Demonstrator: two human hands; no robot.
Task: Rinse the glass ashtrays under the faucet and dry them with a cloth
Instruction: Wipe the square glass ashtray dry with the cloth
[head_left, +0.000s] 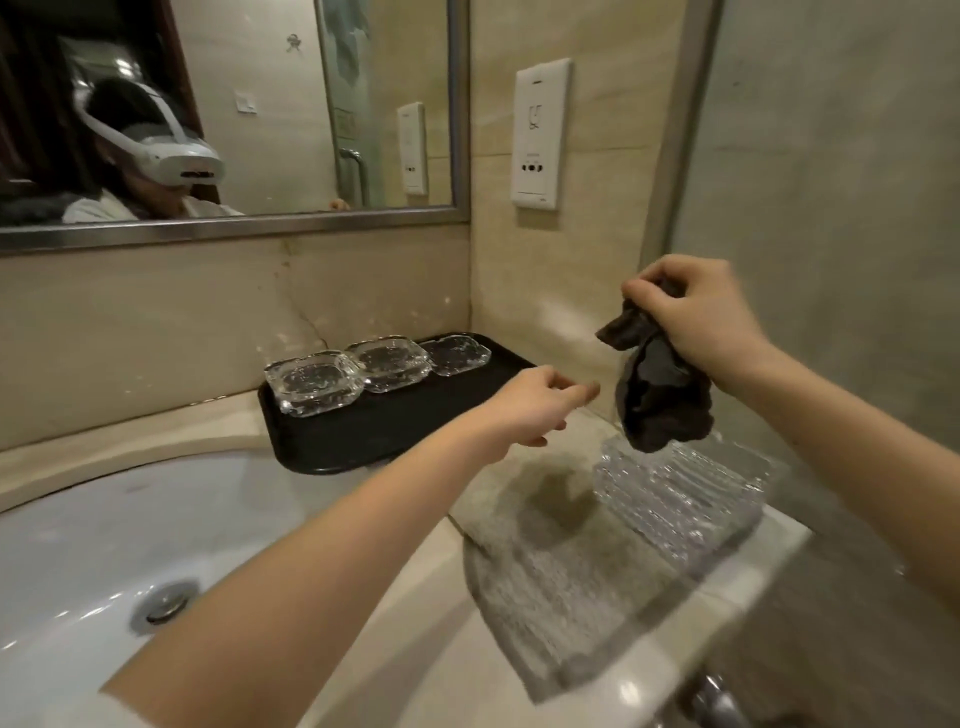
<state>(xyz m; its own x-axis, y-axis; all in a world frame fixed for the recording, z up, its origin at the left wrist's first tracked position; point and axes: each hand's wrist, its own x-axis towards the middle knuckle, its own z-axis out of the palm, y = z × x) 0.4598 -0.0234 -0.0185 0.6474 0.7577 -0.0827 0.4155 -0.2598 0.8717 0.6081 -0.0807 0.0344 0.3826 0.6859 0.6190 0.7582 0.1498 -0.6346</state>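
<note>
Directly beneath the right hand (698, 317) gripping a bunched dark brown cloth (657, 395) sits a ribbed clear glass ashtray (680, 493), nearer it than the empty, loosely curled left hand (535, 410).

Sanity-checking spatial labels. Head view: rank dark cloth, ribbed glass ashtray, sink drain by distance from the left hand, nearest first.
From the left hand:
1. Dark cloth, just to its right, hanging from the right hand.
2. Ribbed glass ashtray, below and right, on the grey towel.
3. Sink drain, far down-left in the basin.
</note>
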